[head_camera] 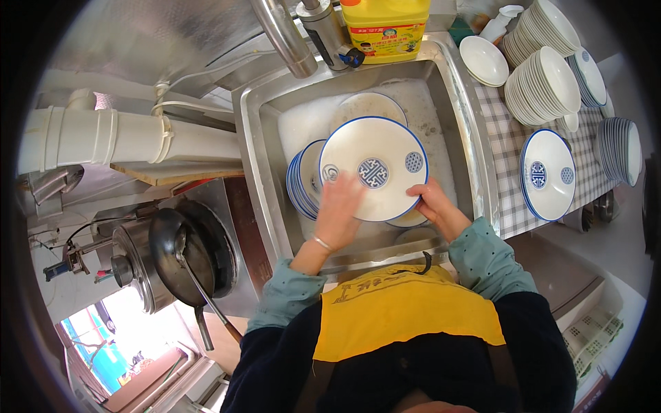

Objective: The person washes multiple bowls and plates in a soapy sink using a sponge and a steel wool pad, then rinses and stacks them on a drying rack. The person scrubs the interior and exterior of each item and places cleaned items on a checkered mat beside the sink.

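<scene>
A white plate (388, 142) with a blue rim and blue medallions is held tilted above the sink. My right hand (434, 204) grips its lower right edge, thumb on the upper face. Motion blurs my left hand (338, 214), which lies over the plate's lower left part; its fingers cannot be made out, nor whether it touches. Below, soapy water (304, 124) partly fills the stainless steel sink (457, 124). Several blue-rimmed plates (297, 180) lean stacked at the sink's left side. Another plate (361, 106) lies in the suds behind the held one.
A metal faucet spout (289, 46) and a yellow detergent jug (384, 31) stand at the sink's back. On the checked cloth (508, 165) at right are blue-rimmed plates (552, 180) and stacked white bowls (542, 88). At left, a black wok (181, 258) holds a ladle (196, 279).
</scene>
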A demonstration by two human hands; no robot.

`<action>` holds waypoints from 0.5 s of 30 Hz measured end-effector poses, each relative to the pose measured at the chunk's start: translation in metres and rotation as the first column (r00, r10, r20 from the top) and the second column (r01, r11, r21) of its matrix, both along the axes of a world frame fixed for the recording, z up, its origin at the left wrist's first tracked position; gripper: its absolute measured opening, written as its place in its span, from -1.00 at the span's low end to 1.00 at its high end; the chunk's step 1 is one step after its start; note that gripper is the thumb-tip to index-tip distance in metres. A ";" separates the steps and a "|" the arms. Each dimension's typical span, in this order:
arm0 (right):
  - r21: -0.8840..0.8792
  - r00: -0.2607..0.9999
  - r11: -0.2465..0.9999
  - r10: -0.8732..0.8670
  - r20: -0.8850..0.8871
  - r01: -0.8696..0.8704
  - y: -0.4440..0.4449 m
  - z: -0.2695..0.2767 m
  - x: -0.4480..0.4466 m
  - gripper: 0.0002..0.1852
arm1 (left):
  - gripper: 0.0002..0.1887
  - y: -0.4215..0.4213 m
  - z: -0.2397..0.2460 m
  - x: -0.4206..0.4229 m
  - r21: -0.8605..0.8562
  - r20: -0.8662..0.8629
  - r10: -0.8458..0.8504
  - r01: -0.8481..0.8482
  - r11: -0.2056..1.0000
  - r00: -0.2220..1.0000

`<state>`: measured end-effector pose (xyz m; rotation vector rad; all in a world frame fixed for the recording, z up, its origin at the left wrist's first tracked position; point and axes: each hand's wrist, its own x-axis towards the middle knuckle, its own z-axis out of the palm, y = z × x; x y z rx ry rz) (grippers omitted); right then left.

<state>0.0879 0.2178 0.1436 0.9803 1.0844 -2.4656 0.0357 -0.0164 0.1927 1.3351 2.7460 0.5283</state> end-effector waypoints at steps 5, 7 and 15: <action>-0.107 0.996 0.991 0.086 0.029 -0.082 0.003 -0.033 0.002 -0.46 | -0.39 -0.018 -0.034 -0.014 0.196 0.948 -0.294 -0.953 0.231 0.124; -0.146 0.988 0.980 0.144 0.054 -0.135 0.001 -0.045 0.001 -0.50 | -0.40 -0.018 -0.050 -0.016 -0.038 0.770 -0.621 -0.983 0.182 -0.144; 0.572 0.817 0.641 0.569 0.095 -0.512 -0.002 -0.121 -0.002 -0.54 | -0.43 -0.041 -0.071 -0.031 0.078 0.851 -0.523 -0.996 0.030 0.051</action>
